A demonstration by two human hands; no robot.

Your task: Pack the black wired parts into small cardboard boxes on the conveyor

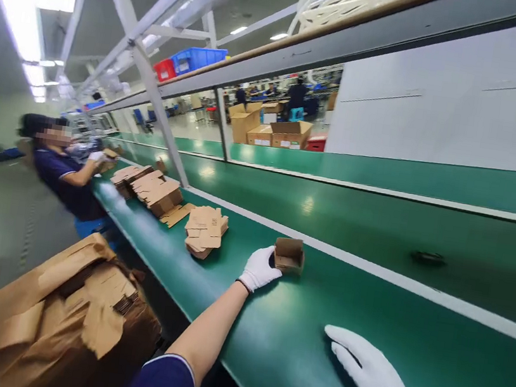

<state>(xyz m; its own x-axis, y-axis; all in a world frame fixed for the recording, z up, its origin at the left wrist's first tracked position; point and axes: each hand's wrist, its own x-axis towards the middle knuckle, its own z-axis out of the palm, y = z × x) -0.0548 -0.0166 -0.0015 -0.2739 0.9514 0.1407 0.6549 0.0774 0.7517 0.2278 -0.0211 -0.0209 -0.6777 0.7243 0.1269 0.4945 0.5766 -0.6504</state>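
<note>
My left hand (pixel 260 271), in a white glove, reaches out over the green work surface (pixel 206 289). Its fingers grip the left side of a small brown cardboard box (pixel 288 257), whose open side faces me. To the left of that hand lies a stack of flat cardboard blanks (pixel 205 230). My right hand (pixel 371 373), also gloved in white, hovers low over the surface at the lower right. Its fingers are stretched out, with a gap between thumb and fingers, and nothing is in it.
More cardboard blanks (pixel 157 192) lie farther left, near a co-worker (pixel 69 170) who handles cardboard. A large carton (pixel 47 330) of blanks stands at the lower left. A dark object (pixel 428 258) rests beyond the white strip (pixel 371 275). A metal post (pixel 163 119) rises from the bench.
</note>
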